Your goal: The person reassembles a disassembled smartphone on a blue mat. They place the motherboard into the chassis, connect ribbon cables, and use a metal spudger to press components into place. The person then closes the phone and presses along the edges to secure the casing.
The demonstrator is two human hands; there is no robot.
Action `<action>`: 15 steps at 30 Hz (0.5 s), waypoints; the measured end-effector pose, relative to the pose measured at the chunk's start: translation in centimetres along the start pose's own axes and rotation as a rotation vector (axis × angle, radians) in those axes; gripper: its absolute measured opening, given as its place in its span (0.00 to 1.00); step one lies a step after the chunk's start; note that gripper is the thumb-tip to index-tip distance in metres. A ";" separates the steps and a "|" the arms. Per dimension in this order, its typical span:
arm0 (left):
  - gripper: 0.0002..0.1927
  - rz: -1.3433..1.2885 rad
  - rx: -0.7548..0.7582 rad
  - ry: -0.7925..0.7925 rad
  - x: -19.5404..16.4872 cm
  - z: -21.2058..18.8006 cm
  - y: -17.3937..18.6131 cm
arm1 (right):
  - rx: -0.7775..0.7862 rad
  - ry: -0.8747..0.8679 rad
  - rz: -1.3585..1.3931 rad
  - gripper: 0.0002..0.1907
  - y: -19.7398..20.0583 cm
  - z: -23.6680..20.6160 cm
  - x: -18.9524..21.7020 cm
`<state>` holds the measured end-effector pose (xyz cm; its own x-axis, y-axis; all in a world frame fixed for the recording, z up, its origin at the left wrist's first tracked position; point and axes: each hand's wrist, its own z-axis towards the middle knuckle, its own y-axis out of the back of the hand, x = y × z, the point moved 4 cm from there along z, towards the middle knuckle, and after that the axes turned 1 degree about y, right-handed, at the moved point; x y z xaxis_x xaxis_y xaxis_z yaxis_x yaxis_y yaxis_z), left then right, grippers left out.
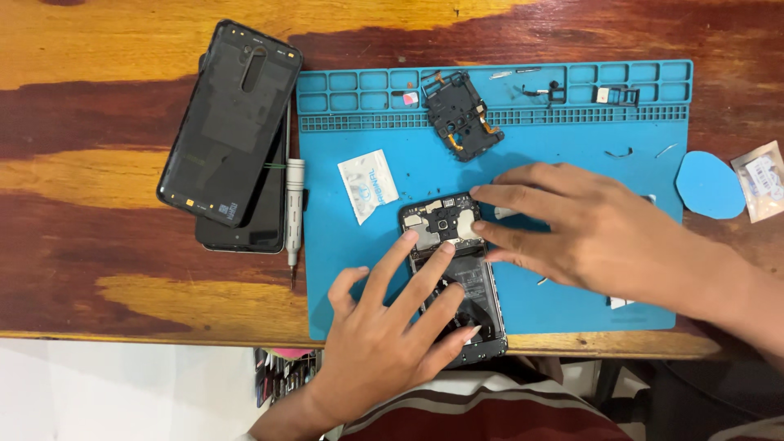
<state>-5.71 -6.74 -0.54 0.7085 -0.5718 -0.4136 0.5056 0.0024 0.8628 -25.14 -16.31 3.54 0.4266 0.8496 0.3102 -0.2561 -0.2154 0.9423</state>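
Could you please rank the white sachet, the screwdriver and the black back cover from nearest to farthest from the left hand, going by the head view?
Measured from the left hand, which rests on the opened phone:
1. White sachet, on the blue mat just above the fingertips.
2. Screwdriver, at the mat's left edge.
3. Black back cover, farthest, on the wooden table at upper left.

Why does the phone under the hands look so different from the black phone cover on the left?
The opened phone lies on the blue mat, its circuit board and inner parts showing; the back cover is a plain dark shell with a long camera slot. Both the left hand and right hand touch the phone; the cover lies untouched on the wooden table, stacked on another dark piece. Both are black and phone-shaped.
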 end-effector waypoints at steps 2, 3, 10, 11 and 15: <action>0.19 -0.005 -0.005 0.002 0.0 0.1 -0.1 | 0.039 0.005 0.056 0.17 0.3 -0.1 -0.5; 0.18 -0.009 -0.005 0.005 0.0 0.1 -0.1 | 0.059 0.008 0.087 0.19 0.4 -0.2 -0.5; 0.20 -0.050 0.007 0.010 -0.1 0.2 0.0 | 0.041 0.012 0.120 0.15 0.7 -0.1 -0.4; 0.20 -0.065 0.008 0.013 -0.2 0.2 0.0 | 0.039 0.017 0.113 0.15 0.7 0.0 -0.3; 0.19 -0.052 0.016 0.003 -0.2 0.4 0.1 | 0.016 0.000 0.091 0.12 0.7 0.1 -0.2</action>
<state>-6.00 -6.98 -0.28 0.6830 -0.5680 -0.4593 0.5341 -0.0406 0.8444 -25.36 -16.65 4.15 0.4021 0.8261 0.3947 -0.2797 -0.2997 0.9121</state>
